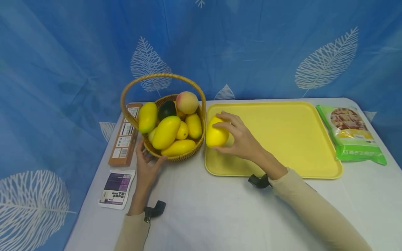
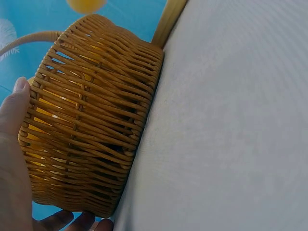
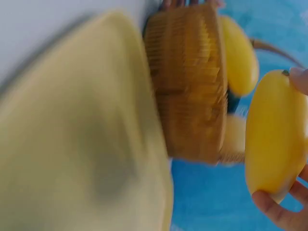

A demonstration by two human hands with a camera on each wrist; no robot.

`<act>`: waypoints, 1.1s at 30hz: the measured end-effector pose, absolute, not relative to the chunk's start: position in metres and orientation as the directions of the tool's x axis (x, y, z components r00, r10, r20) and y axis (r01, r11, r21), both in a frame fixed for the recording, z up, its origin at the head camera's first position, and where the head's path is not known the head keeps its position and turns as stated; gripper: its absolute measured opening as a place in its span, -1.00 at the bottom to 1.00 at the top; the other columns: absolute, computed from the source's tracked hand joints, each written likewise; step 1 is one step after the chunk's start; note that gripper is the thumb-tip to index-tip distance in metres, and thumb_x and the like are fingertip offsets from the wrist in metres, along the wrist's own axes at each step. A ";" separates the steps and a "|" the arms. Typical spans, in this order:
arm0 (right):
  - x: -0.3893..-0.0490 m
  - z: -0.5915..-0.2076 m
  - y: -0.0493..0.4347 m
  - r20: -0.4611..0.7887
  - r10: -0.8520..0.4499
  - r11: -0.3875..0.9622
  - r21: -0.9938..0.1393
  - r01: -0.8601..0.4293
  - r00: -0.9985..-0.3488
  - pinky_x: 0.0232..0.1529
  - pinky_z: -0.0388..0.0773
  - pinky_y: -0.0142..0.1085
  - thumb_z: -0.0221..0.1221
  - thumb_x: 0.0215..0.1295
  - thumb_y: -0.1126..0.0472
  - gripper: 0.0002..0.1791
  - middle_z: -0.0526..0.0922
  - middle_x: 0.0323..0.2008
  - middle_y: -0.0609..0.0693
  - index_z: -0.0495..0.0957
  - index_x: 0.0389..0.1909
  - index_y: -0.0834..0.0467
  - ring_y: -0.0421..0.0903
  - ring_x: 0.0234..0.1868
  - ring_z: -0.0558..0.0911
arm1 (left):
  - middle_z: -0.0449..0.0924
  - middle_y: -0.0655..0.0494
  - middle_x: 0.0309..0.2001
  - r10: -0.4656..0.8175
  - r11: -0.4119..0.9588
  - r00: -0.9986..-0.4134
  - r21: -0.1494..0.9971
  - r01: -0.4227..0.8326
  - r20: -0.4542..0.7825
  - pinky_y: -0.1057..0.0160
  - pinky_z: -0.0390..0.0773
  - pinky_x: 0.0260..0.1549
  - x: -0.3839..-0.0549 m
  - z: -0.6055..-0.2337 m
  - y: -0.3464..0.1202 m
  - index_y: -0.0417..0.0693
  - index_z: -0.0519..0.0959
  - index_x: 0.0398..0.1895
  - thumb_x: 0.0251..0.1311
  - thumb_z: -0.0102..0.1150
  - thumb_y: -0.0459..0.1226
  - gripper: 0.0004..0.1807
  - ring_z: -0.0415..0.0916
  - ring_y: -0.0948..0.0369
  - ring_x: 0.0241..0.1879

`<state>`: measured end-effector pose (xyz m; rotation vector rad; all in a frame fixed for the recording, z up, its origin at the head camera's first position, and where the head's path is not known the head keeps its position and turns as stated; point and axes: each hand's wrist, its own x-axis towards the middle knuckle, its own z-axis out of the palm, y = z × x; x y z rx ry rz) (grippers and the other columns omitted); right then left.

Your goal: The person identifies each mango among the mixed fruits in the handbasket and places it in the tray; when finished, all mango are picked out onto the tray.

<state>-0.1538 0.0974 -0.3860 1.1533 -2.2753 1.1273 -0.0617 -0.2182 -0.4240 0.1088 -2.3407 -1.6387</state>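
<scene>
A yellow mango [image 3: 275, 137] is pinched between the thumb and fingers of my right hand [image 1: 243, 139], held above the left end of a yellow tray [image 1: 282, 139]. To its left stands a wicker basket [image 2: 91, 115] with a tall arched handle. My left hand [image 1: 147, 169] grips the near left side of this basket, thumb at the rim and fingers round the wall. Inside lie several mangoes [image 1: 167, 132], a peach [image 1: 187, 102], a dark green avocado-like fruit [image 1: 167, 110] and a small round yellow fruit [image 1: 182, 130]. Other fruit underneath is partly hidden.
A long brown box [image 1: 123, 141] lies left of the basket, partly behind it. Nearer me is a purple and white packet [image 1: 117, 189]. A green food bag [image 1: 351, 134] lies right of the tray. A blue leaf-patterned curtain [image 1: 251, 52] hangs behind the white table [image 1: 201, 212].
</scene>
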 end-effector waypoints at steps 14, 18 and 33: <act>-0.208 -0.412 0.119 0.412 -0.618 0.438 -0.527 -0.728 -0.670 0.43 0.16 0.10 0.52 -0.05 0.08 -0.25 0.37 0.32 0.20 0.47 0.18 0.23 0.21 0.45 0.20 | -0.05 -0.18 0.51 -0.233 0.338 -0.960 0.939 0.068 0.153 -0.10 0.32 0.22 -0.060 -0.424 -0.217 -0.18 -0.12 0.54 0.14 0.28 -0.46 -0.01 0.17 -0.12 0.36; -0.220 -0.413 0.119 0.325 -0.640 0.478 -0.542 -0.692 -0.697 0.44 0.14 0.11 0.49 -0.01 0.05 -0.25 0.36 0.34 0.21 0.46 0.21 0.21 0.19 0.46 0.18 | -0.04 -0.18 0.51 -0.226 0.337 -0.960 0.938 0.084 0.167 0.06 0.35 0.18 -0.061 -0.424 -0.218 -0.20 -0.11 0.53 0.13 0.26 -0.48 -0.02 0.19 -0.10 0.34; -0.250 -0.422 0.110 0.194 -0.679 0.512 -0.567 -0.645 -0.708 0.48 0.07 0.08 0.47 0.01 0.02 -0.27 0.38 0.33 0.19 0.47 0.19 0.22 0.19 0.49 0.14 | 0.00 -0.17 0.50 -0.221 0.349 -0.960 0.933 0.088 0.173 0.19 0.39 0.16 -0.061 -0.425 -0.221 -0.18 -0.11 0.54 0.12 0.30 -0.46 0.00 0.21 -0.08 0.35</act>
